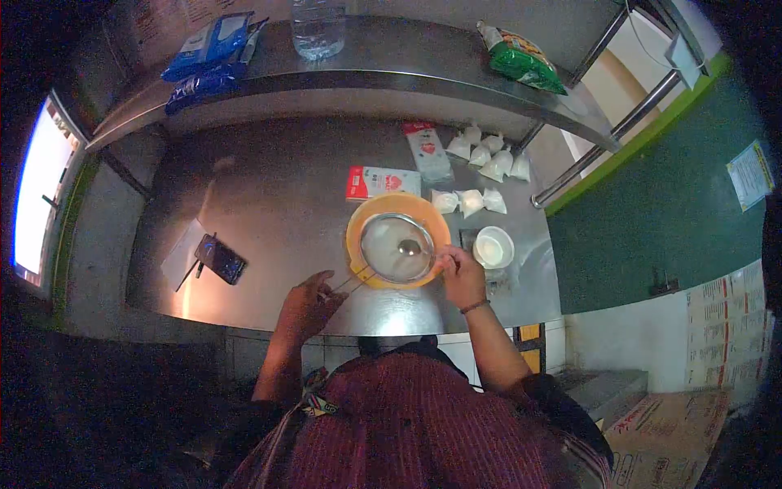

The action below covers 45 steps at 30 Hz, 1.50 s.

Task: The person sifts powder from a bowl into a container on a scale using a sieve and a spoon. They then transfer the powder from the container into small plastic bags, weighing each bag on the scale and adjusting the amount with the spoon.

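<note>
An orange bowl [353,232] stands near the front edge of the steel table. Over it is a round wire sieve [379,244] with white powder visible in or beneath the mesh. My left hand [314,303] is closed on the sieve's handle at the bowl's lower left. At the bowl's right rim, my right hand [463,275] pinches a spoon [409,247], whose round bowl is over the sieve. A small white bowl [494,247] with white contents stands to the right of my right hand.
Behind the bowl are two red-and-white boxes [383,182] [428,151] and several tied bags of white powder [497,165]. A phone [220,259] and paper [183,254] lie left. An overhead shelf [391,80] holds a bottle [318,33], blue packs [208,49] and a green pack [521,61].
</note>
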Each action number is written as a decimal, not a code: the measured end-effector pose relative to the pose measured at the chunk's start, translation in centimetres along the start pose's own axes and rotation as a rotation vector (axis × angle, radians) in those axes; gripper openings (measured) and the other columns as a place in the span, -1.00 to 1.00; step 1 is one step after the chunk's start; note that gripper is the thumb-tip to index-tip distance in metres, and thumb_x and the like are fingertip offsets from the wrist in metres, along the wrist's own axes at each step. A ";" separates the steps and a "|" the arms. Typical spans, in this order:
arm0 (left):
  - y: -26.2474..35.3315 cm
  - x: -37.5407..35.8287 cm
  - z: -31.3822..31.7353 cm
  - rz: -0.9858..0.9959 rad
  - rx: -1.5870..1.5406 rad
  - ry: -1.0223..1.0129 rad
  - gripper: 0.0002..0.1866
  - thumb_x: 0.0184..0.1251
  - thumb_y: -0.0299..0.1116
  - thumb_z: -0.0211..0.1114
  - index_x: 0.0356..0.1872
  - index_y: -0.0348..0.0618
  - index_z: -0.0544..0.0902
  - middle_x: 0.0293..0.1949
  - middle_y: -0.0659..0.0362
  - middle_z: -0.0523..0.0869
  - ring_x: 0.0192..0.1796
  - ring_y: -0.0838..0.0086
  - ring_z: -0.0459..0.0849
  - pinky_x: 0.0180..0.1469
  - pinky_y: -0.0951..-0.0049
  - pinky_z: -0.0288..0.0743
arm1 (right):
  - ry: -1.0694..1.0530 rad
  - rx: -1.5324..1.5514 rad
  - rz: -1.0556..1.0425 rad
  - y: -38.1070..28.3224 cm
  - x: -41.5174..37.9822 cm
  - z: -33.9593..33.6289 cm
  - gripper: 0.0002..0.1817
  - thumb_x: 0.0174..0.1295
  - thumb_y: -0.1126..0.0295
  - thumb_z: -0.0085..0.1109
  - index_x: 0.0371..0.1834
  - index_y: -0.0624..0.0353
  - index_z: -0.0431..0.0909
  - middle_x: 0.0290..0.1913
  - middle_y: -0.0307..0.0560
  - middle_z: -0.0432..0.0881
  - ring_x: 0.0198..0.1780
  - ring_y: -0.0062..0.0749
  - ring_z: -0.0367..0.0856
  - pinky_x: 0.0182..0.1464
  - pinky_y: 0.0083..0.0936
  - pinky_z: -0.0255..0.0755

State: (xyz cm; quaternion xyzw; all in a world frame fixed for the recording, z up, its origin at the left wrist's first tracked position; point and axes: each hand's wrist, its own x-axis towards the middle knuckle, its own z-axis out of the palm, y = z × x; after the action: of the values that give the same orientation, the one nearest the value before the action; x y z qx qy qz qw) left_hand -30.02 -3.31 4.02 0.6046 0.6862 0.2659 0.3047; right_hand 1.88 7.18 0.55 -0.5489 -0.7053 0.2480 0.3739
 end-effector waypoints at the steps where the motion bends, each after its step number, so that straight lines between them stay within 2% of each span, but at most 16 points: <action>1: 0.2 -0.1 0.0 -0.032 -0.001 -0.025 -0.39 0.22 -0.15 0.46 0.21 -0.29 0.56 -0.14 -0.06 0.76 -0.33 0.22 0.73 -0.15 0.24 0.62 | -0.020 0.025 0.036 0.5 0.3 0.2 -0.78 0.39 0.34 0.07 -0.07 0.23 0.62 -0.19 0.09 0.74 -0.16 -0.03 0.74 -0.03 -0.21 0.59; 4: 1.0 -0.4 -0.3 -0.057 -0.018 -0.047 -0.41 0.21 -0.17 0.47 0.20 -0.30 0.56 -0.14 -0.06 0.76 -0.31 0.19 0.72 -0.15 0.23 0.62 | -0.085 -0.059 0.096 0.9 0.4 0.0 -0.77 0.38 0.41 0.14 -0.02 0.29 0.62 -0.26 -0.03 0.76 -0.20 -0.38 0.76 -0.11 -0.44 0.62; 14: 2.7 0.3 1.6 0.371 0.169 0.366 -0.57 0.17 -0.29 0.48 0.02 -0.26 0.62 -0.13 -0.04 0.70 -0.05 0.09 0.66 0.09 0.17 0.53 | -0.099 0.028 0.092 1.0 -0.6 -2.2 -0.73 0.26 0.25 0.31 -0.09 0.18 0.66 -0.25 0.01 0.73 -0.21 -0.14 0.73 -0.09 -0.30 0.61; 18: 6.9 0.8 2.2 0.396 0.085 0.452 -0.71 0.17 -0.30 0.48 -0.17 -0.22 0.66 -0.21 -0.04 0.70 -0.11 0.06 0.66 0.00 0.16 0.54 | -0.044 -0.077 -0.061 0.2 -1.6 -5.7 -0.78 0.24 0.25 0.35 -0.35 0.19 0.62 -0.43 0.01 0.64 -0.40 -0.14 0.63 -0.32 -0.30 0.50; 20: 10.3 0.7 2.5 0.081 0.079 0.249 -0.77 0.23 -0.24 0.43 -0.33 -0.19 0.66 -0.30 -0.05 0.68 -0.22 0.03 0.68 -0.12 0.12 0.55 | -0.083 -0.182 -0.070 -0.2 -1.2 -8.0 -0.79 0.22 0.32 0.37 -0.45 0.19 0.59 -0.51 -0.03 0.60 -0.53 -0.22 0.57 -0.45 -0.37 0.44; 24: 15.9 2.6 5.6 0.227 0.136 0.037 -0.73 0.31 -0.16 0.34 -0.42 -0.18 0.67 -0.31 -0.08 0.69 -0.28 0.00 0.70 -0.21 0.07 0.54 | 0.054 -0.043 -0.203 -1.2 -0.3 -12.7 -0.62 0.29 0.31 0.30 -0.62 0.20 0.40 -0.65 0.02 0.46 -0.65 -0.16 0.40 -0.53 -0.30 0.28; 26: 18.7 3.8 8.1 0.214 0.316 -0.290 -0.70 0.41 -0.16 0.21 -0.29 -0.23 0.65 -0.24 -0.09 0.73 -0.25 -0.02 0.73 -0.17 0.04 0.57 | 0.068 0.040 -0.065 -1.4 0.6 -14.6 -0.59 0.32 0.13 0.22 -0.58 0.18 0.45 -0.59 0.17 0.53 -0.53 0.16 0.56 -0.48 -0.10 0.37; 29: 21.8 5.7 12.8 0.436 0.474 -0.470 -0.70 0.49 -0.21 0.11 -0.07 -0.26 0.62 -0.14 -0.13 0.74 -0.13 -0.06 0.72 -0.01 0.07 0.59 | -0.134 -0.213 -0.019 2.6 1.5 -15.6 -0.72 0.33 0.15 0.18 -0.26 0.17 0.57 -0.29 0.15 0.67 -0.25 0.13 0.65 -0.20 -0.03 0.49; 31: 20.2 7.1 17.0 0.521 0.312 -0.373 -0.66 0.54 -0.20 0.05 0.06 -0.26 0.57 -0.03 -0.16 0.70 -0.01 -0.05 0.69 0.10 0.11 0.55 | -0.294 -0.452 -0.056 3.6 2.0 -17.2 -0.57 0.32 0.13 0.17 0.13 0.16 0.51 0.15 0.12 0.60 0.14 0.13 0.56 0.19 0.01 0.41; 33: 21.1 8.6 18.8 0.605 0.151 -0.268 -0.60 0.58 -0.18 -0.01 0.19 -0.27 0.52 0.08 -0.19 0.66 0.11 -0.03 0.66 0.22 0.15 0.51 | -0.096 -0.268 -0.126 2.7 3.1 -18.4 -0.52 0.34 0.07 0.16 0.15 0.21 0.49 0.19 0.18 0.55 0.18 0.15 0.52 0.24 -0.01 0.38; 36: 24.5 10.5 19.9 0.399 -0.096 -0.163 -0.43 0.63 -0.02 -0.14 0.39 -0.27 0.37 0.31 -0.21 0.49 0.32 0.01 0.52 0.37 0.18 0.37 | 0.069 0.081 -0.160 0.8 3.2 -19.7 -0.39 0.43 0.12 0.06 0.37 0.36 0.32 0.39 0.33 0.35 0.43 0.16 0.31 0.44 -0.12 0.18; 38: 26.9 10.6 20.4 0.065 -0.742 -0.397 -0.26 0.62 0.14 -0.25 0.53 -0.30 0.10 0.50 -0.16 0.23 0.52 0.06 0.25 0.52 0.20 0.12 | 0.058 0.589 -0.346 0.3 3.0 -18.5 -0.28 0.45 0.01 0.00 0.46 0.37 0.19 0.46 0.29 0.26 0.50 0.11 0.22 0.50 -0.15 0.05; 40: 30.9 9.2 20.6 0.034 -0.725 -0.337 -0.22 0.61 0.16 -0.29 0.55 -0.30 0.01 0.53 -0.16 0.13 0.57 0.05 0.13 0.55 0.20 0.00 | 0.132 0.397 -0.347 2.7 3.3 -15.6 -0.22 0.44 -0.10 0.01 0.45 0.36 0.19 0.43 0.25 0.30 0.46 0.03 0.29 0.45 -0.21 0.17; 42: 32.4 8.7 21.4 0.004 -0.709 -0.277 -0.19 0.61 0.19 -0.33 0.57 -0.31 -0.07 0.57 -0.16 0.04 0.61 0.05 0.00 0.59 0.20 -0.13 | 0.024 0.513 0.083 4.9 4.0 -13.9 -0.22 0.48 -0.01 -0.01 0.54 0.33 0.02 0.48 0.21 0.24 0.49 0.00 0.24 0.48 -0.23 0.13; 44: 32.2 9.0 22.4 0.603 -0.467 -0.033 -0.37 0.66 -0.04 -0.33 0.58 -0.18 -0.04 0.58 -0.09 0.01 0.63 0.14 -0.08 0.59 0.15 -0.13 | 0.032 0.091 -0.125 9.7 4.5 -12.2 -0.29 0.53 0.09 -0.08 0.55 0.28 -0.03 0.51 0.16 0.22 0.51 -0.02 0.19 0.49 -0.22 0.12; 45: 31.2 9.3 23.8 0.599 -0.457 -0.030 -0.37 0.66 -0.04 -0.33 0.58 -0.18 -0.04 0.58 -0.09 0.01 0.63 0.14 -0.08 0.59 0.15 -0.13 | 0.003 0.610 0.115 7.6 5.1 -14.0 -0.28 0.54 0.03 -0.16 0.57 0.26 -0.04 0.53 0.14 0.18 0.53 -0.02 0.15 0.51 -0.22 0.07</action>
State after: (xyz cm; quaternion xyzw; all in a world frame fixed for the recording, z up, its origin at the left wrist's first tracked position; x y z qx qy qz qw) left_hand 7.64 9.84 9.95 0.6988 0.3974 0.4805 0.3506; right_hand 16.98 13.27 4.43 -0.4508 -0.5653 0.4683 0.5079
